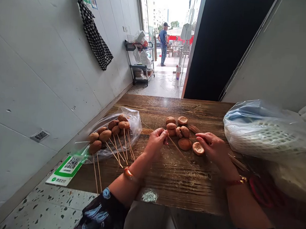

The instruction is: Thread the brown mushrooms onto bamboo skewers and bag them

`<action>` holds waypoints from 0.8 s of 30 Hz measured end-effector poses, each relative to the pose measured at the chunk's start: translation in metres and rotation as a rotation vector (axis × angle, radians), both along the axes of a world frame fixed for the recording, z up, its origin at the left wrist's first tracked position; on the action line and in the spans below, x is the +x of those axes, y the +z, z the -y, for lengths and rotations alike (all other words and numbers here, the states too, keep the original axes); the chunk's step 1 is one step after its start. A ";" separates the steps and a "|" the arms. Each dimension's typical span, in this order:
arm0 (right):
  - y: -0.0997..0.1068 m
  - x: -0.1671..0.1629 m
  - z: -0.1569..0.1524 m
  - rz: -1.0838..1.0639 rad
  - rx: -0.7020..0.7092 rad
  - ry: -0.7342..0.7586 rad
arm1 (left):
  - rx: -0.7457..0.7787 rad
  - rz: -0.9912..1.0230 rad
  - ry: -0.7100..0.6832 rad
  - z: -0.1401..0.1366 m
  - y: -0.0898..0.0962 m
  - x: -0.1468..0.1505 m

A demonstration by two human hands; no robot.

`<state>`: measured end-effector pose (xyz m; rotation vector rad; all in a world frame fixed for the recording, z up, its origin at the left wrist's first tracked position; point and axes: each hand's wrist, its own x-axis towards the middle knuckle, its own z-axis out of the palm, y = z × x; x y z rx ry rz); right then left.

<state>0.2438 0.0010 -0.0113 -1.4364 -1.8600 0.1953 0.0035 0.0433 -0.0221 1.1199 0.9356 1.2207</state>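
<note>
My left hand (157,141) is closed, its thumb and fingers pinching a thin bamboo skewer (178,150) that slants down to the right over the table. My right hand (213,147) hovers by an upturned mushroom cap (198,148), thumb and forefinger a little apart; whether they touch the cap I cannot tell. Between my hands lie several loose brown mushrooms (184,144). Part of a bundle of skewers (194,129) shows beyond my right hand, which covers its middle. At left, skewered mushrooms (105,135) rest on a clear plastic bag (135,122), sticks pointing toward me.
The wooden table (161,184) fills the foreground. On its right sit a plastic bag (260,131) with white netting and blurred red-handled scissors (264,192). A green payment card (65,169) lies front left. Farther off stand a cart (140,66) and a person (163,42) outside.
</note>
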 end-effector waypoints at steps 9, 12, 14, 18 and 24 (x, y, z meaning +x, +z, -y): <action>0.007 -0.049 0.017 -0.037 -0.168 0.231 | -0.056 0.075 -0.156 0.009 -0.001 0.007; -0.001 -0.058 0.015 0.034 -0.139 0.253 | -0.042 0.068 -0.174 0.010 0.001 0.008; -0.006 -0.059 0.012 0.024 -0.113 0.267 | -0.048 0.070 -0.168 0.011 0.002 0.008; -0.007 -0.060 0.011 0.010 -0.139 0.240 | -0.058 0.076 -0.164 0.011 0.004 0.007; -0.003 -0.060 0.013 0.117 -0.122 0.127 | -0.006 -0.017 -0.152 0.006 0.000 0.005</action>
